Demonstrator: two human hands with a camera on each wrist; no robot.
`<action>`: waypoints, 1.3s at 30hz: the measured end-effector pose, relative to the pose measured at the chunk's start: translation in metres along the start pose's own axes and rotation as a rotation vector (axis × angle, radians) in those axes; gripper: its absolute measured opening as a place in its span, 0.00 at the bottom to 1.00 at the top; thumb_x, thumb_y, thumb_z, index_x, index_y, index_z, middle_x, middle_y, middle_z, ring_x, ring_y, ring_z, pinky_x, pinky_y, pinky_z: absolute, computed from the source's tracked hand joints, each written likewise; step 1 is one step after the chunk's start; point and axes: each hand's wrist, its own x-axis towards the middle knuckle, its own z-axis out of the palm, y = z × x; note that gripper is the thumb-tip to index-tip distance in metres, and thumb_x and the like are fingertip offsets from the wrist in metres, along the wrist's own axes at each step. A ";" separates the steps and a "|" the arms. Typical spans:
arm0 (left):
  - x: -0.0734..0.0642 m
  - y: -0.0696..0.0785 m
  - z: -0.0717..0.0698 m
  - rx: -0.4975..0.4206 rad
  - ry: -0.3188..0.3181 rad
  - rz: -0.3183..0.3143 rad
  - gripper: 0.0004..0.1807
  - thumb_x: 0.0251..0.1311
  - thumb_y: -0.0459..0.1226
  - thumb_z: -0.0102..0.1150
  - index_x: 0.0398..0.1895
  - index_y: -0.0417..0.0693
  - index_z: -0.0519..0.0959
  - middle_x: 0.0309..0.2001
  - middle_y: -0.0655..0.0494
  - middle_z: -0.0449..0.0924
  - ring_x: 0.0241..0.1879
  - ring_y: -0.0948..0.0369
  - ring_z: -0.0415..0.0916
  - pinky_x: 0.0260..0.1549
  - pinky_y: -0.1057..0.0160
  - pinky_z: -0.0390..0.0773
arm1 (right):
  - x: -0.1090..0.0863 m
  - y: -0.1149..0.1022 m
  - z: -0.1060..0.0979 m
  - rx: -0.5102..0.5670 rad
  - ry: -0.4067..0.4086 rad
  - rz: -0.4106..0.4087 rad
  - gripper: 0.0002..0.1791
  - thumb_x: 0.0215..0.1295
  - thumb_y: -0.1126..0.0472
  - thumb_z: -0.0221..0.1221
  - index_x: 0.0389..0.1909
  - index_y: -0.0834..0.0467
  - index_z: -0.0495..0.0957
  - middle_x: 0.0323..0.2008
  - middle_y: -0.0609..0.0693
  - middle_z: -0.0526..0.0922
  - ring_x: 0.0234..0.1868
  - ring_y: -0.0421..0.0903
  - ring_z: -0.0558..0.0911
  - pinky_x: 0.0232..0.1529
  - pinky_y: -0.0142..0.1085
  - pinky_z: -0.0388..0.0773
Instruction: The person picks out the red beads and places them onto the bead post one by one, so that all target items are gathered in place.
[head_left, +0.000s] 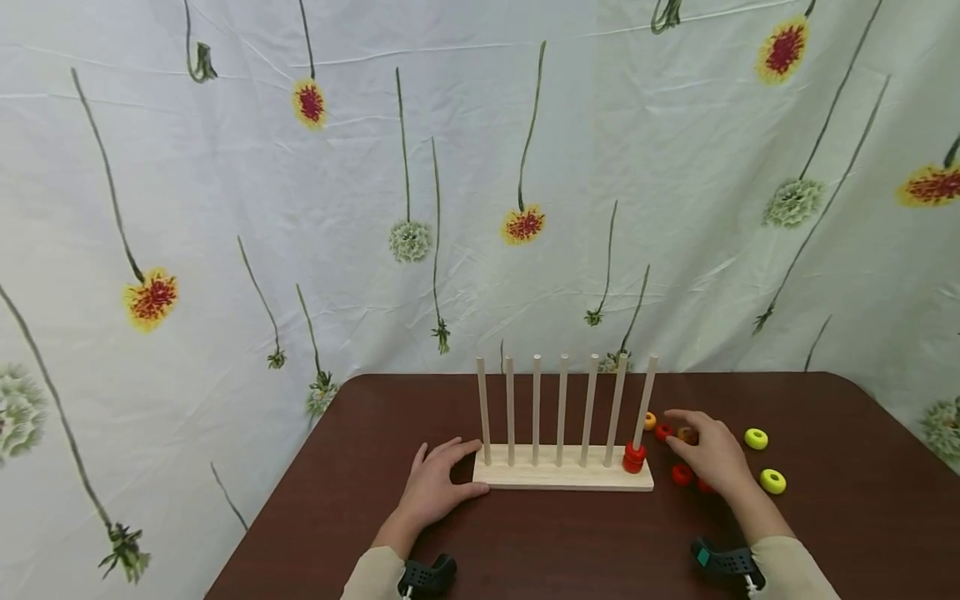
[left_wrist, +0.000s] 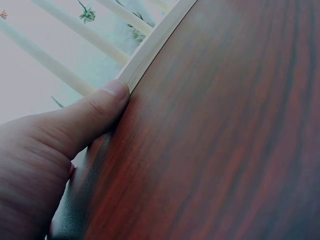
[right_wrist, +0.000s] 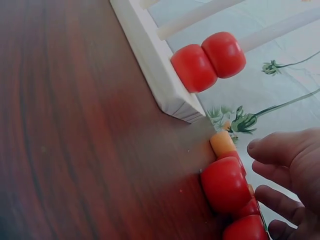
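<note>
L hand (head_left: 433,486) gripping pegboard (head_left: 562,478); R hand (head_left: 712,454), fingers parted, hovering nr loose red bead (right_wrist: 224,184); poss. roll-away if knocked.

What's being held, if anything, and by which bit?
The left hand grips the wooden peg rack by its left end; the right hand, near loose red beads, seems to hold nothing.

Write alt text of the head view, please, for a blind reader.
A person's left hand holds a seven-peg wooden rack with two red beads on its rightmost peg; the right hand reaches among loose beads on the table.
</note>
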 end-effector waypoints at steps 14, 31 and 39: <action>0.003 -0.002 0.002 0.005 0.000 0.010 0.38 0.51 0.53 0.74 0.67 0.55 0.76 0.66 0.53 0.77 0.72 0.48 0.65 0.73 0.29 0.42 | -0.001 0.003 0.002 -0.098 0.018 -0.025 0.20 0.63 0.60 0.66 0.57 0.59 0.82 0.50 0.64 0.83 0.46 0.59 0.74 0.41 0.52 0.77; 0.001 -0.002 0.003 0.002 -0.007 0.014 0.38 0.52 0.52 0.74 0.67 0.54 0.76 0.66 0.52 0.77 0.72 0.47 0.65 0.73 0.28 0.42 | -0.001 0.002 0.007 -0.142 -0.012 -0.036 0.16 0.59 0.59 0.70 0.49 0.56 0.86 0.50 0.63 0.84 0.44 0.57 0.73 0.38 0.44 0.71; 0.002 -0.003 0.002 0.010 -0.008 0.011 0.38 0.52 0.53 0.73 0.67 0.54 0.75 0.66 0.53 0.77 0.72 0.48 0.65 0.73 0.29 0.42 | 0.000 0.002 0.007 -0.131 -0.019 -0.031 0.14 0.58 0.58 0.70 0.46 0.55 0.86 0.43 0.60 0.87 0.45 0.56 0.73 0.40 0.48 0.73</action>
